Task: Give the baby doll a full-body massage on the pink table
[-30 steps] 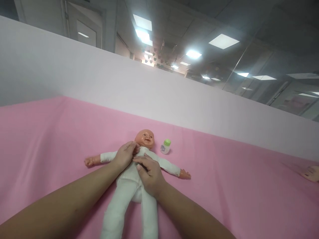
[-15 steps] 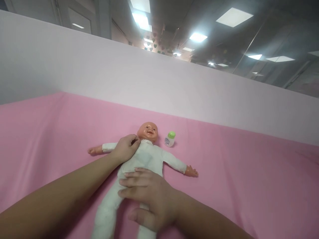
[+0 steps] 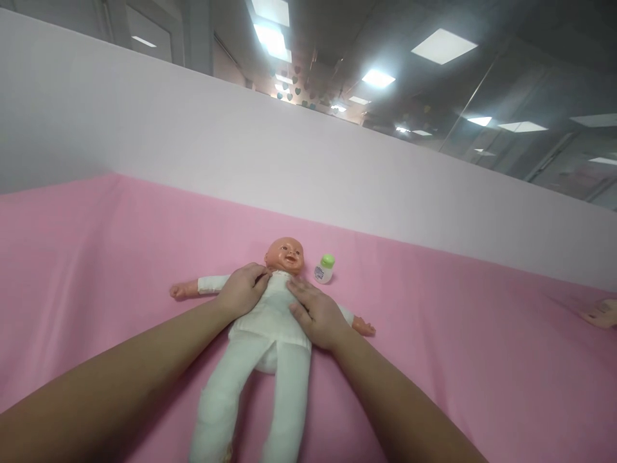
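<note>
A baby doll with a hard plastic head (image 3: 284, 254) and a soft white cloth body (image 3: 272, 315) lies face up, arms stretched out to both sides. My left hand (image 3: 245, 290) is closed over the doll's shoulder at the left of the picture, its fingers curled beside the neck and the thumb on the chest. Across the upper chest and the other shoulder rests my right hand (image 3: 319, 311), flat, thumb apart from the fingers. Beside the head stands a small clear bottle (image 3: 323, 272) with a green cap and a printed label.
Pink sheeting (image 3: 409, 302) covers the surface under the doll. A white wall or panel (image 3: 216, 148) rises behind it, with dark glass (image 3: 366, 38) above reflecting ceiling lights. At the right edge lies a beige item (image 3: 602, 313), partly cut off.
My right hand has moved up from above the doll's hips to its chest and shoulder. My left hand stays at the other shoulder. The beige item has come into view.
</note>
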The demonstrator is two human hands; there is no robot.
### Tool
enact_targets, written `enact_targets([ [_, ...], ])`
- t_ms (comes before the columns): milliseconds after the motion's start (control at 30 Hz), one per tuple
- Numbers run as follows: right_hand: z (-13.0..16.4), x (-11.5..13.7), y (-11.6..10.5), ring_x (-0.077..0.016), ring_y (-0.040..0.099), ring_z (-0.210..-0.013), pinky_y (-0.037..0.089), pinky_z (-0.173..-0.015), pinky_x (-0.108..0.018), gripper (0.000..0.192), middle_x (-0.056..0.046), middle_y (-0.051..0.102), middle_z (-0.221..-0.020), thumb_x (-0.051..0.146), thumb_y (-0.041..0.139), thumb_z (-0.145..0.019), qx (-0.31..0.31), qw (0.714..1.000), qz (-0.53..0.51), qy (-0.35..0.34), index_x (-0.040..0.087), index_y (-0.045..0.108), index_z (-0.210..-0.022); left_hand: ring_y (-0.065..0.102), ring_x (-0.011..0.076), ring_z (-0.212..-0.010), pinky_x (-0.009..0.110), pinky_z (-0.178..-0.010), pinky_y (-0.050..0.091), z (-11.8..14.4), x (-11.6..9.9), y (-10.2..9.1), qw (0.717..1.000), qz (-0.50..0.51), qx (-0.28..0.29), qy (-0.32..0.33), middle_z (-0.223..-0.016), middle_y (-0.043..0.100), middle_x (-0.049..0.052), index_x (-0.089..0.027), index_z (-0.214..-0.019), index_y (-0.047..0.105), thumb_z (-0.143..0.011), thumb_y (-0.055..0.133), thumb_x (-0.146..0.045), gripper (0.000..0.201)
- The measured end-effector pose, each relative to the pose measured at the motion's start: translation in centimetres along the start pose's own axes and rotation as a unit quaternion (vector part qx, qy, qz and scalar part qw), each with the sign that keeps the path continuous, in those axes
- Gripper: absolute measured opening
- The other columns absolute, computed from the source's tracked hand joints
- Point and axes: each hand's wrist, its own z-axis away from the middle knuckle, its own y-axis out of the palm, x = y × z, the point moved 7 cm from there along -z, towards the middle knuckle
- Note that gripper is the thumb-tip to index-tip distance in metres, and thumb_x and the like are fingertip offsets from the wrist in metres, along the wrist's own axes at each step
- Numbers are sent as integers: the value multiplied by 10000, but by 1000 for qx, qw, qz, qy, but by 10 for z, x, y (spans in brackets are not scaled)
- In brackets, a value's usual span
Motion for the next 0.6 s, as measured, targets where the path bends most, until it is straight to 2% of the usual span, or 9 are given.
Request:
enact_targets([
  [100,0,-19,1,-242,611,-1239,453,-1042,-400,443,-69,664,-1356,377,340,-1061,-48,996,15,79,242,570,-1414,648,296,-954,436,-936,475,3,-2,-2,1000,16,-7,0,-966,726,83,-255,-903,752,-891,547,-338,222],
  [167,-1,-25,5,-241,666,-1079,478,-921,-370,417,-67,731,-1189,339,310,-1065,-55,991,44,110,236,643,-1294,650,297,-949,443,-938,477,9,-11,-6,1000,14,-9,14,-967,726,84,-255,-906,760,-884,542,-303,224],
  [233,-2,-28,11,-239,665,-1016,458,-879,-349,399,-85,740,-1111,309,311,-1064,-61,987,71,128,203,668,-1207,656,299,-934,448,-925,485,19,-31,-8,998,9,11,55,-963,729,94,-246,-912,766,-890,535,-280,234],
  [300,-2,-31,15,-231,655,-1007,435,-886,-334,369,-98,735,-1101,279,332,-1056,-66,985,84,133,181,666,-1177,666,303,-914,445,-896,502,35,-60,-5,989,29,74,121,-948,737,109,-236,-945,775,-916,527,-294,257],
  [367,-3,-33,18,-225,648,-1000,426,-887,-327,340,-96,731,-1106,252,358,-1041,-66,985,86,131,182,660,-1180,682,304,-924,433,-894,519,56,-93,3,963,92,181,178,-957,751,115,-245,-1021,782,-957,494,-319,304],
  [467,-3,-35,17,-233,646,-991,427,-872,-331,336,-90,731,-1106,202,380,-1004,-65,985,89,136,188,662,-1188,693,322,-1032,486,-1049,460,83,-133,13,910,130,316,235,-1080,762,118,-267,-1218,735,-1000,435,-332,377],
  [533,-4,-34,14,-234,648,-990,431,-866,-329,354,-85,736,-1097,161,392,-970,-58,985,86,141,196,669,-1187,675,327,-1129,521,-1162,353,90,-144,16,889,121,357,260,-1158,756,100,-295,-1297,696,-1005,437,-340,393],
  [600,-4,-33,12,-232,655,-972,440,-860,-322,345,-78,741,-1080,162,430,-942,-43,986,79,142,204,682,-1174,600,330,-1280,539,-1234,221,88,-139,19,891,95,363,256,-1265,723,75,-324,-1345,665,-1003,460,-354,399],
])
